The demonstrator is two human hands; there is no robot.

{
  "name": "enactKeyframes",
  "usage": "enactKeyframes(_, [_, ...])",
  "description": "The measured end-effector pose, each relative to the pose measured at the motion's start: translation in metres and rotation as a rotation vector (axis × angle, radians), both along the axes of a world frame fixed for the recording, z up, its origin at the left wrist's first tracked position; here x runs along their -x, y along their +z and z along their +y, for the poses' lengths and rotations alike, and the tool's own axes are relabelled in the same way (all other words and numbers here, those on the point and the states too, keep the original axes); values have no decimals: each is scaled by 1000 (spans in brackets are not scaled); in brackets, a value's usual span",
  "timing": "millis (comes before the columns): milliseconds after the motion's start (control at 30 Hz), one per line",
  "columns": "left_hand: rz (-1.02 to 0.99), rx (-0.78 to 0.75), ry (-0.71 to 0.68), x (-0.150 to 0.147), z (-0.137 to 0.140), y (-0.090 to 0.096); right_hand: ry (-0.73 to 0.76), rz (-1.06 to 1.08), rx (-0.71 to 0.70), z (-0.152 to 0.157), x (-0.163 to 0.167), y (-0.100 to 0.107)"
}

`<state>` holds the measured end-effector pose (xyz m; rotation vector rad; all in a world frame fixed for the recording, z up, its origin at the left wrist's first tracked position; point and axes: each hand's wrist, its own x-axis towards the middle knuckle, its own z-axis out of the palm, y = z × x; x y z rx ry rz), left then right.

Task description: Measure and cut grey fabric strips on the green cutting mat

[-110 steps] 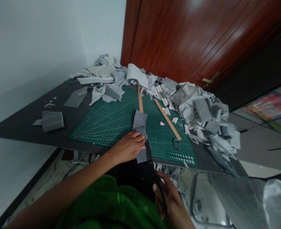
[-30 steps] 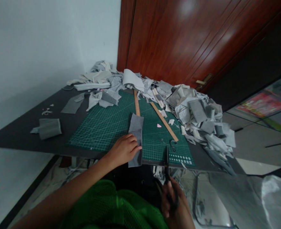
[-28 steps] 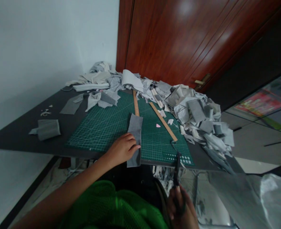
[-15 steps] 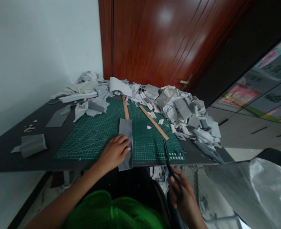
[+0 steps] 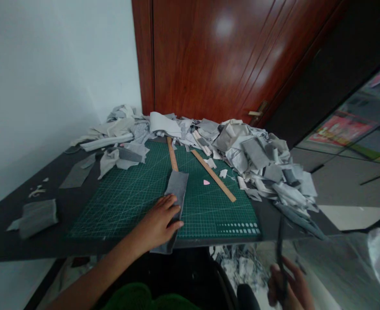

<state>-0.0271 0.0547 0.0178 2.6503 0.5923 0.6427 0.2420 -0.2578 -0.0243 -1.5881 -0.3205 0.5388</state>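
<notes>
A grey fabric strip (image 5: 178, 182) lies on the green cutting mat (image 5: 125, 193), its near end hanging past the table edge. My left hand (image 5: 160, 220) rests on the strip with fingers laid out flat, hiding part of its middle. Off to the right, beyond the front edge of the table, my right hand (image 5: 291, 284) is closed round dark-handled scissors (image 5: 279, 247). The scissors point upward and are smeared by motion, so their blades do not show clearly. A wooden ruler (image 5: 172, 155) meets the strip's far end.
A second wooden ruler (image 5: 214, 175) and a pink chip (image 5: 206, 182) lie on the mat. Heaped fabric scraps (image 5: 256, 153) run along the table's back and right. A folded grey cloth (image 5: 38, 217) sits at left. Behind stands a wooden door (image 5: 202, 60).
My right hand has swung the scissors right, away from the mat. The strip now lies at a slant, with my left hand still on it. The camera view has shifted slightly.
</notes>
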Motion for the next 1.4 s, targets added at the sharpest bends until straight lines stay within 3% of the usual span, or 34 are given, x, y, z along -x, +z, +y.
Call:
enactKeyframes(67, [-13,55,-61,-1,10,5,162,-255,96,33,-25,16])
enactKeyframes(167, [5,152,-135,-4,27,11,407,-726,273,112,-66,52])
enactKeyframes(267, [22,202,-188,-3,40,11,480,-1080,473,206,-99,90])
enactKeyframes(367, [75,237,-167,2,45,9,485,-1112,462,286,-118,104])
enactKeyframes(467, [153,289,-119,8,46,7,476,-1102,459,330,-128,91])
enactKeyframes(600, [194,368,-157,9,60,6,489,-1108,436,336,-140,66])
enactKeyframes(733, [210,462,-255,-8,90,11,450,-1153,375,331,-135,63])
enactKeyframes(800, [173,517,-319,-24,106,16,489,-1183,294,336,-116,65])
enactKeyframes(900, [146,589,-405,-47,127,21,662,-1207,184,345,-77,61])
enactKeyframes(967, [64,611,-399,-54,136,20,795,-1235,161,348,-54,55])
enactKeyframes(1033, [-37,623,-319,-53,142,18,822,-1193,159,349,-41,49])
enactKeyframes(1100, [-79,544,-170,-45,145,16,800,-1120,167,349,-37,44])
enactKeyframes(1167, [-10,368,-31,-36,147,17,785,-1062,177,350,-39,41])
enactKeyframes(1267, [201,138,14,-24,150,23,780,-999,175,354,-46,39])
enactKeyframes(1400, [250,91,41,-18,159,26,771,-887,110,358,-56,40])
